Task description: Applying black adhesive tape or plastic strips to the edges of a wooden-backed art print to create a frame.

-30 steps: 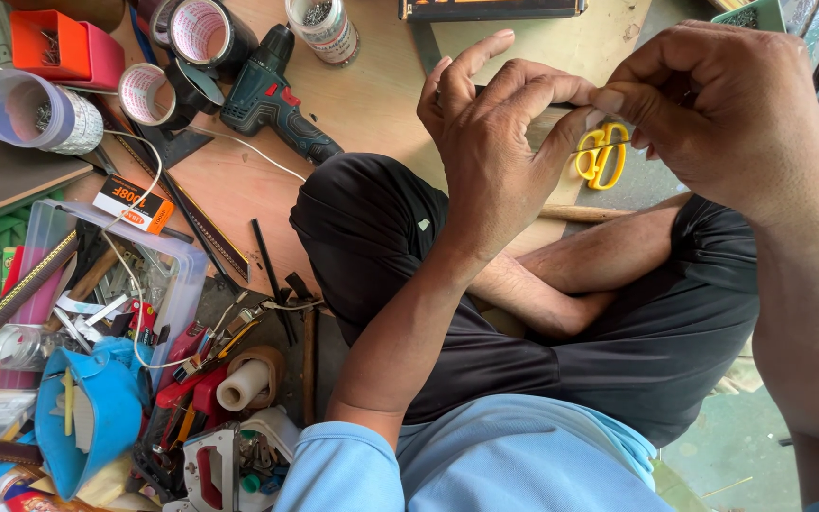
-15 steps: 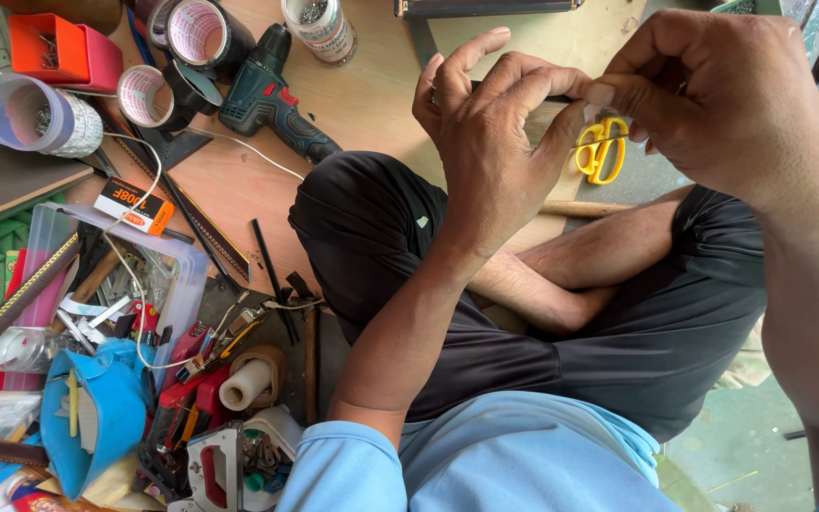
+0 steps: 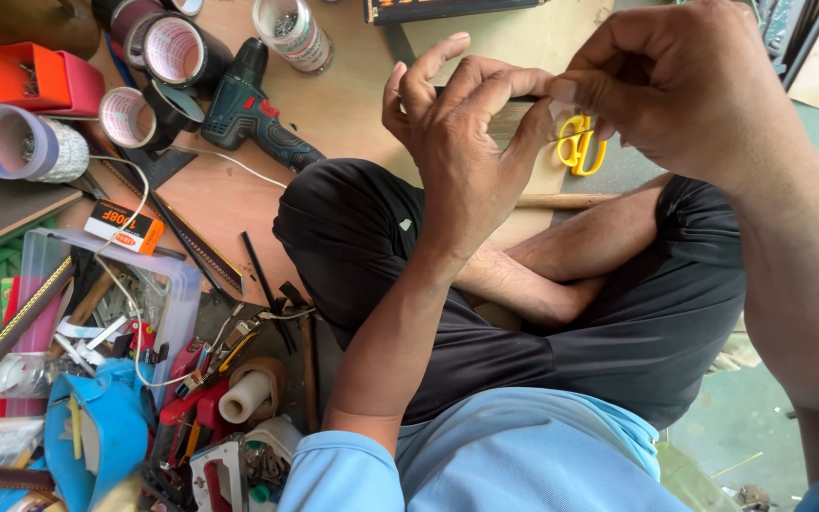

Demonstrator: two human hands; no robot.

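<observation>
While the person sits cross-legged on a wooden board [image 3: 353,104], both hands are raised and brought together above the knees. A small thin piece (too small to be told apart) is pinched between the fingertips of the left hand [image 3: 462,142] and those of the right hand [image 3: 684,85], which touch. Yellow-handled scissors [image 3: 582,144] lie on the board just beneath the right hand. A dark green cordless drill [image 3: 253,104] and tape rolls [image 3: 172,49] are seen to the left.
</observation>
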